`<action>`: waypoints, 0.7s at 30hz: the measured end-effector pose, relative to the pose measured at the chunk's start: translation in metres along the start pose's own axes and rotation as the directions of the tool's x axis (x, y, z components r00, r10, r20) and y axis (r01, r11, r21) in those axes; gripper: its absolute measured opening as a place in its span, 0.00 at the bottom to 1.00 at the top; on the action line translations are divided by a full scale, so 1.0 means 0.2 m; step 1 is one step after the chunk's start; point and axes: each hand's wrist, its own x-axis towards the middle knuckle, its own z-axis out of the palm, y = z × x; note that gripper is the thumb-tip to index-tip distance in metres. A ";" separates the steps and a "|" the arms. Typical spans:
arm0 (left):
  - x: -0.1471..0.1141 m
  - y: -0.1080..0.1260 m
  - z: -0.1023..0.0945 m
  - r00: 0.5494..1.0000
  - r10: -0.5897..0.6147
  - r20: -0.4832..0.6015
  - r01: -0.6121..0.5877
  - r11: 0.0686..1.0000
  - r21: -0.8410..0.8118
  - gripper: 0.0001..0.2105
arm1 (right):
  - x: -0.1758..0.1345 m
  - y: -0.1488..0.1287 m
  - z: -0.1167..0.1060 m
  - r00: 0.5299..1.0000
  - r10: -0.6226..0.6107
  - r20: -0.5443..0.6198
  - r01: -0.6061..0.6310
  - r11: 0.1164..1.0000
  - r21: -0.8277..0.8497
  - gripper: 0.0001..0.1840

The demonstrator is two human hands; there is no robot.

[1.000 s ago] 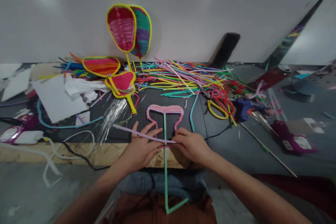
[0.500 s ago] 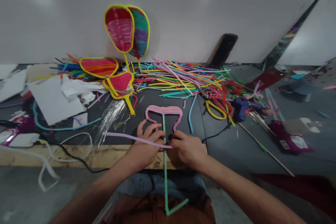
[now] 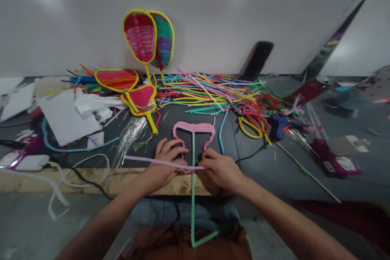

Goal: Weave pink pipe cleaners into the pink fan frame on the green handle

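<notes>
A pink pipe cleaner frame [image 3: 195, 127] lies at the table's front edge, its upper part wound with pink rows. Down its middle runs a green twisted pipe cleaner stem [image 3: 193, 203], bent sideways at its lower end over my lap. My left hand [image 3: 166, 162] grips the frame's left side between thumb and fingers, the other fingers loosely spread. Across that hand and the stem lies a loose lilac pipe cleaner [image 3: 152, 160]. My right hand [image 3: 222, 170] pinches its right end against the frame's lower right side. The fingertips partly hide the frame's lower edge.
Behind lies a heap of coloured pipe cleaners [image 3: 210, 89]. Finished fan shapes [image 3: 140, 36] lean on the wall and lie at left. Yellow-handled scissors [image 3: 251, 127], a blue glue gun [image 3: 278, 126] and a propped phone [image 3: 258, 59] are right. White cables [image 3: 61, 195] hang left.
My left hand has shifted slightly left, away from the stem. The frame and lilac pipe cleaner appear a little farther right; the right hand still pinches at the same place.
</notes>
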 end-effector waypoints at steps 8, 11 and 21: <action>0.05 0.01 0.01 0.999 0.037 -0.022 -0.037 0.999 0.008 0.09 | 0.01 -0.02 -0.02 0.999 0.037 0.000 -0.037 0.999 0.039 0.16; 0.03 0.02 0.00 0.999 0.020 -0.026 -0.020 1.000 -0.014 0.07 | 0.00 0.02 -0.02 0.991 -0.004 -0.131 0.035 0.970 0.241 0.16; 0.06 -0.01 -0.01 0.984 0.175 0.028 -0.174 0.984 -0.026 0.04 | -0.05 -0.03 0.02 0.993 0.117 0.030 -0.119 0.991 0.066 0.17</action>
